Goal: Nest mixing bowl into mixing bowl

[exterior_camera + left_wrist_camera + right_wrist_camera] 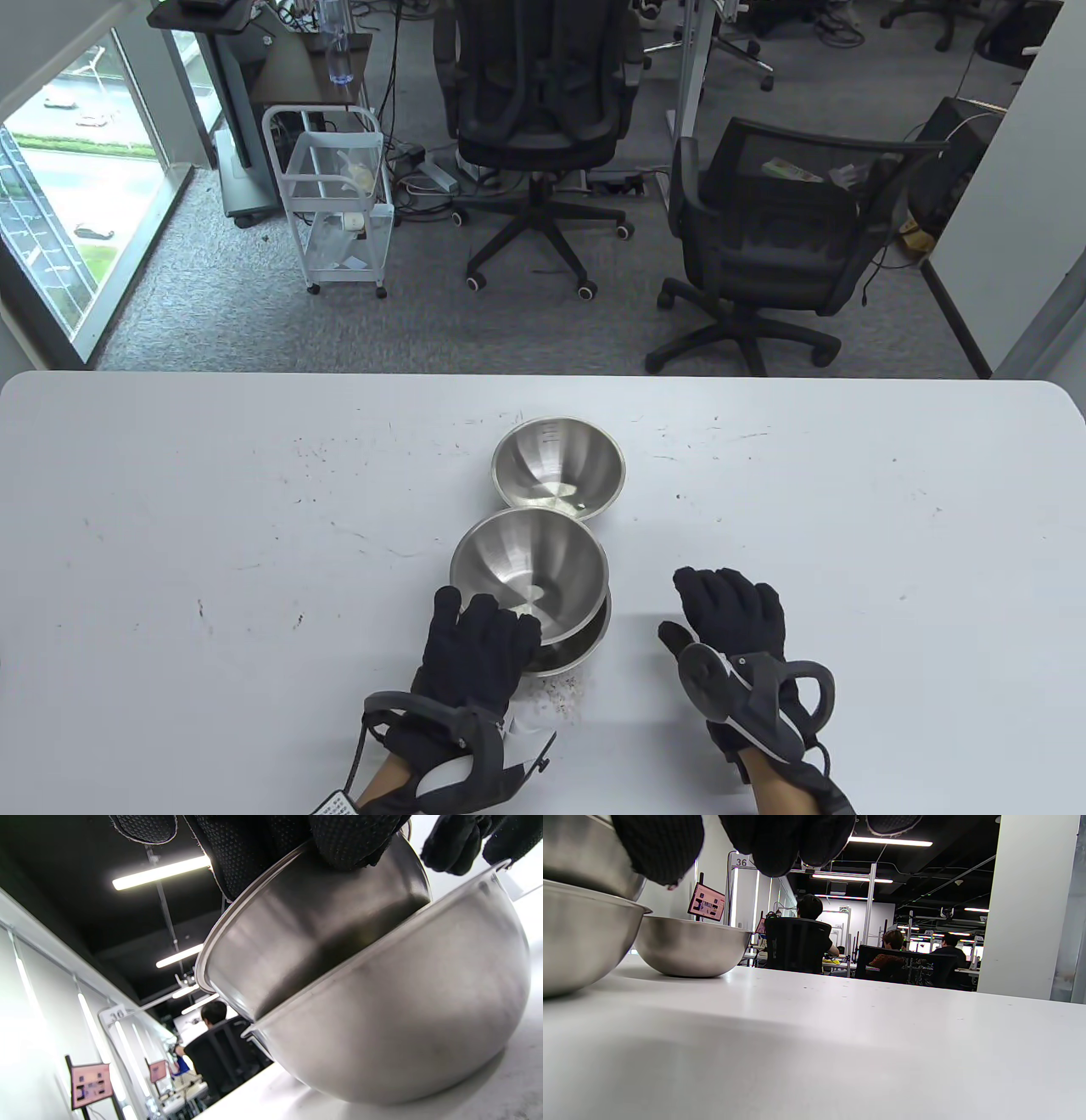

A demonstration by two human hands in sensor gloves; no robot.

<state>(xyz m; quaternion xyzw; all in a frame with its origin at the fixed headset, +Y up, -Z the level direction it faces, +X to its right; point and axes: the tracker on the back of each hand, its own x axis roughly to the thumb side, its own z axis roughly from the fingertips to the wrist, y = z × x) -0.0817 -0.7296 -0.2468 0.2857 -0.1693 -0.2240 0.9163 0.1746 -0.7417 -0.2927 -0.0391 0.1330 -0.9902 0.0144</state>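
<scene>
A steel mixing bowl (528, 570) sits tilted inside a second steel bowl (584, 647) near the table's front centre. My left hand (480, 643) grips the tilted bowl's near rim. In the left wrist view the upper bowl (314, 925) leans inside the lower bowl (407, 1018), with my left fingers (352, 840) over its rim. My right hand (730, 607) is open and holds nothing, on the table to the right of the bowls. The right wrist view shows the lower bowl (577, 938) and the upper bowl (581, 853) at the left.
A third steel bowl (558, 465) stands upright just behind the pair, also in the right wrist view (691, 947). Crumbs (560, 698) lie on the white table (212, 526) in front of the bowls. Office chairs stand beyond the far edge.
</scene>
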